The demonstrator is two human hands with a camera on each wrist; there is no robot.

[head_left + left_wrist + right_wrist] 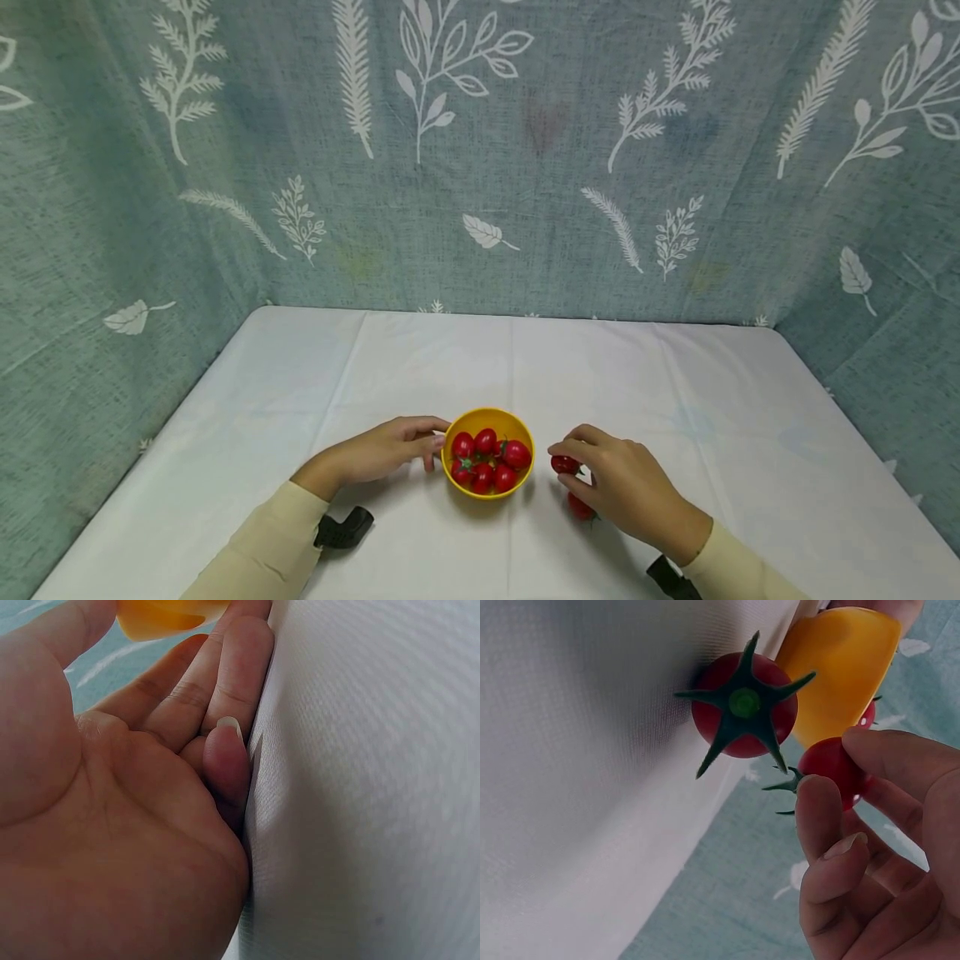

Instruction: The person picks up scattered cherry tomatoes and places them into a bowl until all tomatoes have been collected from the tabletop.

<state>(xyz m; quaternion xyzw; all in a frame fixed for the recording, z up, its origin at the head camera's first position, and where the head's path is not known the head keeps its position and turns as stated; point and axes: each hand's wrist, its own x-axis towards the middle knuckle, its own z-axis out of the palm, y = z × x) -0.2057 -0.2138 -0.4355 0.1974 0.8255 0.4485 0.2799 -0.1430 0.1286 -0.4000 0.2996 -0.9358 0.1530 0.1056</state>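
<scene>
In the head view, a yellow bowl (487, 497) holds several red cherry tomatoes (505, 477) with green stems. My left hand (378, 452) rests on the table at the bowl's left side, its thumb and fingers spread against the outer wall. Past those fingertips, the left wrist view catches part of the yellow bowl (161, 622). To the right of the bowl, my right hand (626, 483) pinches one cherry tomato (831, 766) between thumb and fingers, just above the table. Another cherry tomato (771, 712) lies on the cloth below that hand, its star-shaped green calyx facing the right wrist camera.
A white cloth (420, 358) covers the table. Grey-green curtains (525, 208) with white leaf prints hang behind it and at both sides. Black straps (345, 529) sit at the wrists, below the beige sleeves.
</scene>
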